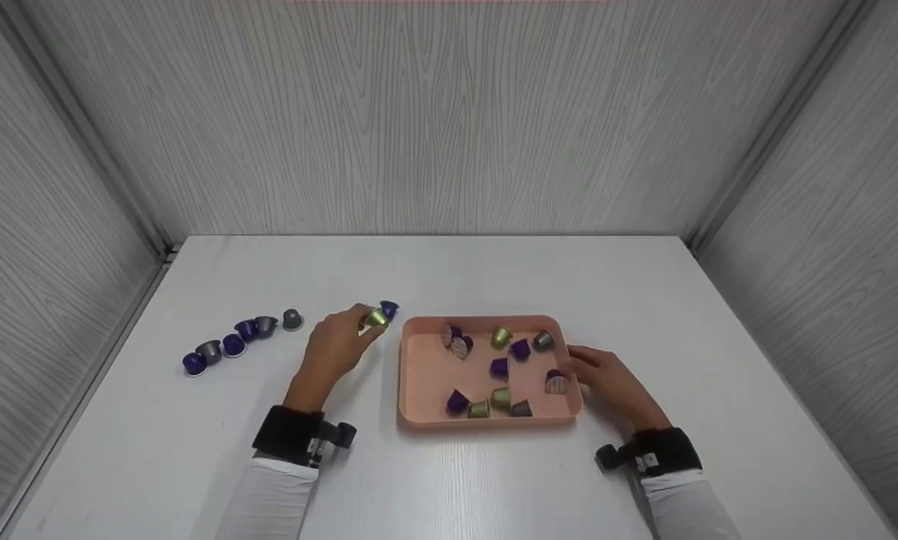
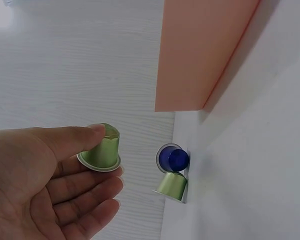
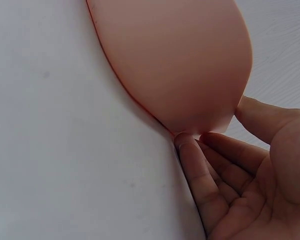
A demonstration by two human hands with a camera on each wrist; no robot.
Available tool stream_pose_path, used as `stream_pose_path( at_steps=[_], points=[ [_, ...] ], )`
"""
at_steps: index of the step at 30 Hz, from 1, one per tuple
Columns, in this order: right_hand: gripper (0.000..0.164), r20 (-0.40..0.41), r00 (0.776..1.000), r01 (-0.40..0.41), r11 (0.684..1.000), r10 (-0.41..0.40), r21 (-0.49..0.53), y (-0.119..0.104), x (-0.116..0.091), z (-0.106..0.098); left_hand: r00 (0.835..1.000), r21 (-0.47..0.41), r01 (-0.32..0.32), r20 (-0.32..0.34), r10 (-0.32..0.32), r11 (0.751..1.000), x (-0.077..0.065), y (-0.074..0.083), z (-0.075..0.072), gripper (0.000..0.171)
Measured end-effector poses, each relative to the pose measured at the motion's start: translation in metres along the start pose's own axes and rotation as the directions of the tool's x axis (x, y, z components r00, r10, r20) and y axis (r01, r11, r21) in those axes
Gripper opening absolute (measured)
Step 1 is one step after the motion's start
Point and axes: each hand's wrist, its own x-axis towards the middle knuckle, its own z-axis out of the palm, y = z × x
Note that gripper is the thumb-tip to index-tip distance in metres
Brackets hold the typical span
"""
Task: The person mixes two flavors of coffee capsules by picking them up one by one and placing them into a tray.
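Observation:
My left hand (image 1: 334, 346) pinches a green coffee capsule (image 2: 101, 154) between thumb and index finger, its other fingers loosely bent below. Just beyond it in the left wrist view, a blue-purple capsule (image 2: 176, 159) and a second green capsule (image 2: 172, 186) lie side by side on the table. Several purple, green and grey capsules lie scattered inside the shallow pink tray (image 1: 486, 423). At the tray's right wall is my right hand (image 1: 610, 379). In the right wrist view its thumb meets the rim while the fingertips (image 3: 187, 142) hold low on the outer wall.
On the left of the white table (image 1: 449, 487), purple and grey capsules form a slanting row, with a purple capsule (image 1: 194, 364) at its near end and a grey capsule (image 1: 292, 320) at its far end. Pale wood-grain panels (image 1: 449, 120) enclose the back and both sides.

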Motion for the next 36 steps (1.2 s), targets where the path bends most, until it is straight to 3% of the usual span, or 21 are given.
stream_pose_path(
  at_steps=[14,27,36],
  points=[
    [0.055,0.009,1.000,-0.014,0.999,0.014,0.029,0.004,0.002,0.000,0.999,-0.014,-0.001,0.054,0.001,1.000,-0.005,0.025,0.010,0.042],
    [0.057,-0.002,1.000,0.001,1.000,-0.001,0.008,0.005,0.003,-0.001,0.993,0.065,-0.045,0.107,0.038,0.997,-0.010,0.043,0.022,0.040],
    [0.058,0.001,1.000,0.011,1.000,-0.011,0.001,0.005,0.004,-0.001,0.980,0.069,-0.132,0.157,0.120,0.989,-0.011,0.043,0.028,0.030]
  ],
)
